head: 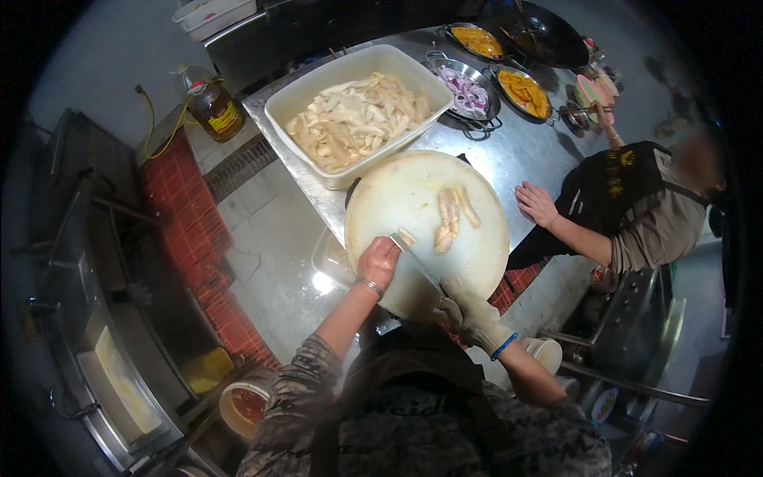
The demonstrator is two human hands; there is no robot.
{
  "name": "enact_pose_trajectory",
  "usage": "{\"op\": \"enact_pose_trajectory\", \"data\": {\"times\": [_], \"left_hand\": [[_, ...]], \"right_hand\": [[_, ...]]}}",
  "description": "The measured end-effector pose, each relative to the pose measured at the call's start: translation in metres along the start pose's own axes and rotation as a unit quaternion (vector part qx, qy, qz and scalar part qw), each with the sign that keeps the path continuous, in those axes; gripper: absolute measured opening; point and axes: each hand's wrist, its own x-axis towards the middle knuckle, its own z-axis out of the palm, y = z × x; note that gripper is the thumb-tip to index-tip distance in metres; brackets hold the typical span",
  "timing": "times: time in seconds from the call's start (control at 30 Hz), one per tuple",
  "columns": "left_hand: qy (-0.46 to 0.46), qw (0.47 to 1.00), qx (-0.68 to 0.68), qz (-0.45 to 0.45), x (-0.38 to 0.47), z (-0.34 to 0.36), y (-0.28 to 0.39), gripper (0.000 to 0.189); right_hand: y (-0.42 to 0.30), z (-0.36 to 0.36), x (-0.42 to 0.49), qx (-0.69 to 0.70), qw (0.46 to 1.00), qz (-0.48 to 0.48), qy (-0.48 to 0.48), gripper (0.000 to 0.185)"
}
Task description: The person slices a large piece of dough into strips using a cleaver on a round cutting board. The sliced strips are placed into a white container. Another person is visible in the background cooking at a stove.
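A round, thick cutting board [381,203] lies before me. My right hand [474,316], in a pale work glove, grips the handle of a knife [420,268], whose blade runs up and left across the board. Beside the blade's far end, the curled fingers of my bare left hand [378,259] press on a meat strip, mostly hidden beneath them. A small cut piece of meat [407,237] rests just across the blade. Farther right on the board are several pale meat strips [450,217]. Behind the board stands a white plastic tub [304,158] heaped with sliced pale meat [363,119].
On the steel table [483,149] are a pan of sliced onion [468,92], pans of yellow slices [524,92] and a dark wok [551,36]. At right, a co-worker's hand [536,204] rests near the board. An oil jug [216,113] stands at left.
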Motion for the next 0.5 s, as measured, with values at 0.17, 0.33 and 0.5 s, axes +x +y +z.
{"op": "enact_pose_trajectory", "data": {"times": [0.17,0.33,0.5], "left_hand": [[-0.044,0.999,-0.002,0.006,0.0,-0.006,0.0,0.01],[-0.019,0.999,0.017,0.025,0.001,-0.006,-0.001,0.009],[-0.012,0.994,0.05,0.092,0.011,-0.015,0.01,0.018]], "right_hand": [[-0.013,-0.017,-0.003,0.026,0.999,-0.043,0.017,0.055],[-0.017,-0.021,0.008,0.018,0.999,0.016,-0.043,0.048],[-0.021,-0.031,0.058,-0.003,0.996,0.062,-0.065,0.047]]}}
